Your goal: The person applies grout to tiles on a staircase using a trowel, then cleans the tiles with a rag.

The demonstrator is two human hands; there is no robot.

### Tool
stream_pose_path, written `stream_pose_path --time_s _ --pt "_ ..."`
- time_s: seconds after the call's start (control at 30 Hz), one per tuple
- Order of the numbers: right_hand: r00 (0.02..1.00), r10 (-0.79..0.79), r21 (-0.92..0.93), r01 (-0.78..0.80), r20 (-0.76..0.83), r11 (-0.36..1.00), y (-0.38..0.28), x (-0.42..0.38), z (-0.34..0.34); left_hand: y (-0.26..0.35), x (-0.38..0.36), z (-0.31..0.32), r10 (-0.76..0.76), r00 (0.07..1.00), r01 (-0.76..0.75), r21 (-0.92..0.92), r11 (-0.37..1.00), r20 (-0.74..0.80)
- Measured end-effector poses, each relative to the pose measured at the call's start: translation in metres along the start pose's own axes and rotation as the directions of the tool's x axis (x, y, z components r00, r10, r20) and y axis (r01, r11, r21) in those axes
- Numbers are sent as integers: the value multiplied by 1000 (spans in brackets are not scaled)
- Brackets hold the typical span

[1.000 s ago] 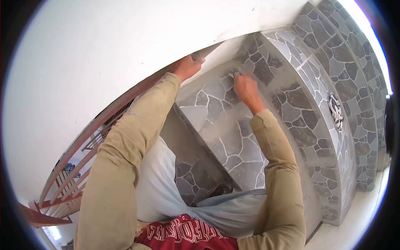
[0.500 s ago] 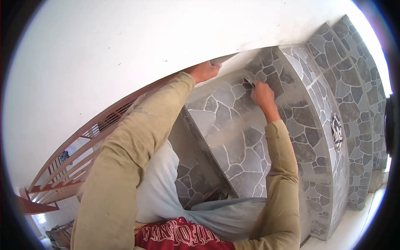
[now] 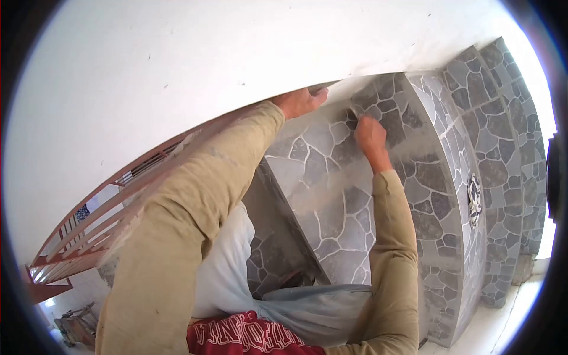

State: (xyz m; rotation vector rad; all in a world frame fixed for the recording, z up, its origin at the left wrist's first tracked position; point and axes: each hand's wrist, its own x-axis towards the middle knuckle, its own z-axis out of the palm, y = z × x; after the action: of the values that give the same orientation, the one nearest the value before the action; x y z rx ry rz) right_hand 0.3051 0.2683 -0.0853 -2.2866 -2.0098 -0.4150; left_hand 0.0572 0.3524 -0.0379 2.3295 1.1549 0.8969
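My right hand (image 3: 371, 136) is closed around a slim hand tool (image 3: 354, 111), whose narrow tip points up and left against the stone-pattern surface (image 3: 334, 195). Its handle is hidden in my fist, so I cannot make out its exact kind. Grey stone shapes with pale joint lines cover that surface, and a dusty tan smear crosses it. Higher and to the left, my left hand (image 3: 300, 103) is at the lower edge of the white wall (image 3: 225, 47). Its thumb sticks out to the right, while the other fingers are mostly hidden.
A reddish-brown railing (image 3: 112, 201) runs along the left. Below the stone surface lies a dark step edge (image 3: 293, 219) beside my bent legs. To the right, a stone-patterned ledge (image 3: 452, 154) curves down, bearing a black-and-white ornament (image 3: 474, 200). Wooden furniture (image 3: 77, 325) stands at lower left.
The view has shifted slightly. My left hand has moved a little to the right along the wall edge. My right hand stays near the same spot, its wrist turned somewhat, with less of the tool showing.
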Motion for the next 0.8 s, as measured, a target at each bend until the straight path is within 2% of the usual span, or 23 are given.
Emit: stream_pose_path --time_s 0.03,0.1,0.13,0.2,0.33,0.4,0.5,0.57,0.63,0.67,0.73,0.8 --pt "1000 -4 0 4 -8 1000 -3 -3 2 1 0 -3 2 1000 -2 3 1000 -8" --pt "989 -119 16 121 -88 993 -22 -22 -4 3 -3 -6 60 996 -52 108 993 -71" --pt "990 -112 20 114 -89 993 -17 -16 -3 2 -2 -4 63 995 -52 147 988 -74" --pt "999 7 7 -7 -50 1000 7 -7 4 -1 -1 7 43 997 -33 152 988 -65" --pt "1000 3 13 -3 -6 1000 20 -1 11 -2 1 8 1 997 13 173 985 -81" --pt "995 -35 4 35 97 999 5 -8 7 0 -1 3 43 995 -27 163 986 -92" --pt "993 -114 63 113 18 992 -31 -22 -12 -2 3 2 68 991 -47 179 983 -112" --pt "996 -86 61 85 16 994 0 -7 5 0 1 10 64 992 -44 185 982 -108" --pt "998 67 58 -67 8 996 18 15 2 -2 4 11 -9 999 12 101 995 -36" --pt "998 62 55 -62 5 997 17 11 6 0 3 9 -10 999 14 100 995 -43" --pt "999 -43 28 44 -13 999 7 5 17 0 0 3 90 986 -75 107 991 -143" --pt "1000 -23 30 24 -21 999 1 9 15 -5 2 5 90 984 -66 159 985 -152"
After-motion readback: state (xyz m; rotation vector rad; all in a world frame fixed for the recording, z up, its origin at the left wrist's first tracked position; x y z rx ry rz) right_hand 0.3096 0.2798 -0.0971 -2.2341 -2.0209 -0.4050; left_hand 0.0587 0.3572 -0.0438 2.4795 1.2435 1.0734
